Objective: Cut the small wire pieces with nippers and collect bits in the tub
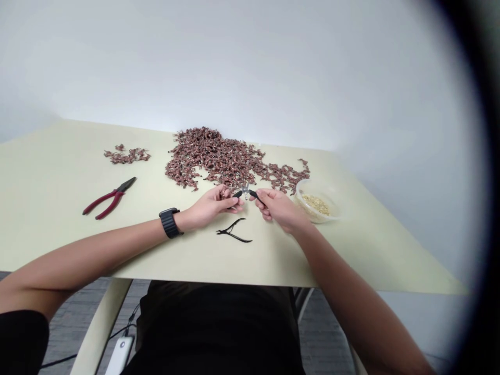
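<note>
My left hand and my right hand are closed on the two black handles of small pliers, one handle in each. The pliers' metal head points away from me, and the handles are spread wide. Whether anything sits in the jaws is too small to make out. Just beyond my hands lies a large heap of small reddish-brown parts with shiny metal bits. Nearer to me, black nippers rest on the table with their handles apart.
A clear plastic bowl with small gold-coloured pieces stands right of my right hand. Red-handled pliers lie on the left of the pale yellow table. Behind them is a smaller cluster of reddish-brown parts. A wall rises behind the table.
</note>
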Available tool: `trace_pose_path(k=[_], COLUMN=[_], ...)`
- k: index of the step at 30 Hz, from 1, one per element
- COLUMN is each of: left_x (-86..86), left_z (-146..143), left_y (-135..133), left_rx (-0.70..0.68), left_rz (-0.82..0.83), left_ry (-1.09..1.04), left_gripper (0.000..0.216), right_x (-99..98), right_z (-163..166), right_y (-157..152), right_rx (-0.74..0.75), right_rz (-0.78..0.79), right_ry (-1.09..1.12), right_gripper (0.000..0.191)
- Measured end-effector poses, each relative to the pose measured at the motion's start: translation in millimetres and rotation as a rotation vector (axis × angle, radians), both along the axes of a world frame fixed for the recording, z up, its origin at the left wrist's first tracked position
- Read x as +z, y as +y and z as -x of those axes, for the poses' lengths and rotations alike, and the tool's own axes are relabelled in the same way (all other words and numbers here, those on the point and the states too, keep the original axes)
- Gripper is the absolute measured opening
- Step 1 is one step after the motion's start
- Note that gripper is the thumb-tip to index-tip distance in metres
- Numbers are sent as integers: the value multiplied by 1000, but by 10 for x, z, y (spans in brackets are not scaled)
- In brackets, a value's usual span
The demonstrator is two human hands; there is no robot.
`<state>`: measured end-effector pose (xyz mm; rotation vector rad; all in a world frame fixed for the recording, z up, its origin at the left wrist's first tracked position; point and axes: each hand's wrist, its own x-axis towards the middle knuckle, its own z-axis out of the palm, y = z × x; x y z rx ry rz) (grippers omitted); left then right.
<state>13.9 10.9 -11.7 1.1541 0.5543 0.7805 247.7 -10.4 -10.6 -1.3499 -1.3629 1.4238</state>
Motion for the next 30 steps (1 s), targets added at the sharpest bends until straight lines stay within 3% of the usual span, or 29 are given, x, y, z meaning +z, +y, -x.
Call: trace_pose_path(k=[6, 11, 13, 20, 27, 30], left_x=[-31, -15, -19, 22, 69, 56], left_z=[8, -7, -24, -48, -51, -43], left_y=[30, 19, -12, -113, -128, -127], left_rx=[69, 50, 39, -31, -17, -5], left_rz=[147, 144, 133, 88, 185, 195], left_ry=[-45, -54, -40, 1, 4, 20], left_gripper=[42, 46, 47, 41, 28, 27], right_x=[-125, -164, -160, -116, -115, -112], right_z=[183, 340, 371, 386, 399, 403], right_y=[-55, -162, -199, -250, -236, -259], right_rx=[-109, -83, -70, -44, 28, 24], right_rz=[-349, -470, -461, -442, -429, -446], right_ry=[-417, -563, -580, -624, -476, -513], right_gripper=[54, 100, 106, 101, 69, 61])
